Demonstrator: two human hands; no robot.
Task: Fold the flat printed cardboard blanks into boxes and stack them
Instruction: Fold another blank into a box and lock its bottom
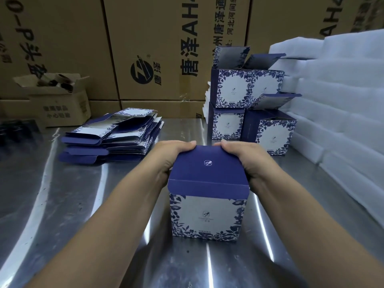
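A blue and white printed box [208,215] stands upright on the steel table in front of me, its dark blue lid flap folded over the top. My left hand [170,156] grips the box's upper left side, fingers curled over the lid's far edge. My right hand [243,159] grips the upper right side the same way. A pile of flat printed blanks [112,136] lies at the left. Several folded boxes [249,104] with open top flaps are stacked behind, to the right.
The shiny steel table [62,204] runs across the view. Large brown cartons [155,48] line the back wall. A small open carton [56,100] sits at the back left. White foam sheets [342,100] are piled along the right edge.
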